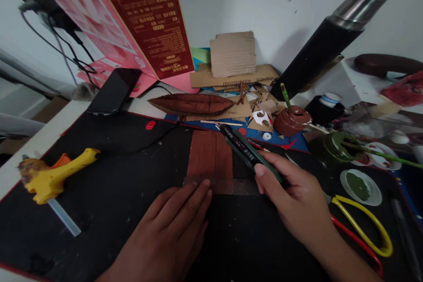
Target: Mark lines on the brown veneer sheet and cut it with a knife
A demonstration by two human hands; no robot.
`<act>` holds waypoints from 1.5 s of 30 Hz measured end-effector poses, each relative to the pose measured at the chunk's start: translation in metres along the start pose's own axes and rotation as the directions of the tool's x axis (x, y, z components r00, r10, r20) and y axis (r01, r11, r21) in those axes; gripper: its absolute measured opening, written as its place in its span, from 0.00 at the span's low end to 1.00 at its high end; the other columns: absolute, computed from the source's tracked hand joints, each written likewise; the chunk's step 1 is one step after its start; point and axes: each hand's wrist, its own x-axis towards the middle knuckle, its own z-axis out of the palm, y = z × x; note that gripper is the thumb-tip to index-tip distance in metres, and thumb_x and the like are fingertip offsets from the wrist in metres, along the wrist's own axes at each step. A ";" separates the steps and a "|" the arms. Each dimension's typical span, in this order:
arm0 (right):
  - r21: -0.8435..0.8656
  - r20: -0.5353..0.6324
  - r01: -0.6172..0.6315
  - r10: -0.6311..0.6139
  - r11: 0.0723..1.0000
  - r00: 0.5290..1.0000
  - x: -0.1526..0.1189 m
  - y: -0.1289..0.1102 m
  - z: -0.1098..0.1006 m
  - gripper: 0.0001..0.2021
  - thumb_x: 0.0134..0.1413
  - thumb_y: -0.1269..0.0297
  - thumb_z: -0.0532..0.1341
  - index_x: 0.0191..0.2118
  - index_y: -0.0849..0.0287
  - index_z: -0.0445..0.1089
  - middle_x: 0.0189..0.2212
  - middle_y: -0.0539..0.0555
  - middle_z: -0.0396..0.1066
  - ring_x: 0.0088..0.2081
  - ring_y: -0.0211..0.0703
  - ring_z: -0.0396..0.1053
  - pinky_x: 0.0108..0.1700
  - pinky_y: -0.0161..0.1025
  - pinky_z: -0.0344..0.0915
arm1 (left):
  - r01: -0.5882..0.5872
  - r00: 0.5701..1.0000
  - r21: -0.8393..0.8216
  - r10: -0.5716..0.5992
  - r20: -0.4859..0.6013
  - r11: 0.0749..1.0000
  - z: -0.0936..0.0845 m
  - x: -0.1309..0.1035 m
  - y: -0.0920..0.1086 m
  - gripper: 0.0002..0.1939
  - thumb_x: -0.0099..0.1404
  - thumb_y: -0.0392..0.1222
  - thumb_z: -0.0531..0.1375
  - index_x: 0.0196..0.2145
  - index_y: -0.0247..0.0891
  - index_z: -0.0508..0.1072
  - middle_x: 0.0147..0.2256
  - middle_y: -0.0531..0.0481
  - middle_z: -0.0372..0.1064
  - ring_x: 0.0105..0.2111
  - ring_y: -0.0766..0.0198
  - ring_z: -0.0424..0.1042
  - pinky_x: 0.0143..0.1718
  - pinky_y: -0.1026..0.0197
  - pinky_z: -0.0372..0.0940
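A reddish-brown painted rectangle (210, 154) lies on the black mat, with a lengthwise line on it. Across its near end runs a clear ruler-like strip (244, 187). My left hand (178, 220) rests flat, its fingertips on the strip's left part and the fingers side by side. In my right hand (291, 198) is a dark green utility knife (249, 152), gripped between thumb and fingers, its tip pointing up and left above the rectangle's right edge. Behind the rectangle sits a brown boat-shaped piece (191, 104).
On the left are a yellow glue gun (59, 174) and a black phone (115, 90). Cardboard scraps (261, 101) lie at the back. To the right stand a brown paint jar (292, 121), a green jar (333, 146), a black flask (310, 53) and yellow-and-red scissors (366, 224).
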 end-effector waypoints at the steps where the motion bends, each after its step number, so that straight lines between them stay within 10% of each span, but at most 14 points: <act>1: 0.001 0.001 0.005 -0.005 1.000 1.000 0.000 0.000 0.000 0.12 0.66 0.57 0.64 0.45 0.55 0.84 0.20 0.47 0.72 0.21 0.40 0.68 0.22 0.34 0.65 | -0.009 1.000 0.006 0.009 -0.002 1.000 -0.001 0.001 0.000 0.18 0.83 0.38 0.53 0.61 0.32 0.77 0.64 0.45 0.76 0.63 0.54 0.71 0.63 0.51 0.60; 32: -0.092 0.096 0.124 -0.116 0.988 0.989 -0.002 0.005 0.001 0.14 0.71 0.59 0.62 0.51 0.56 0.82 0.29 0.49 0.81 0.26 0.41 0.76 0.28 0.35 0.71 | -0.006 0.999 0.015 0.005 0.037 1.000 0.005 -0.003 -0.001 0.20 0.84 0.43 0.52 0.65 0.35 0.75 0.66 0.47 0.74 0.63 0.53 0.71 0.64 0.49 0.57; 45: -0.300 0.382 0.370 -0.245 0.879 0.891 -0.005 -0.011 -0.023 0.15 0.73 0.60 0.59 0.55 0.56 0.81 0.47 0.58 0.87 0.43 0.51 0.87 0.45 0.44 0.82 | -0.026 0.999 0.053 0.029 -0.044 0.998 0.011 -0.002 0.000 0.19 0.82 0.41 0.52 0.61 0.36 0.77 0.62 0.46 0.77 0.61 0.54 0.72 0.62 0.50 0.61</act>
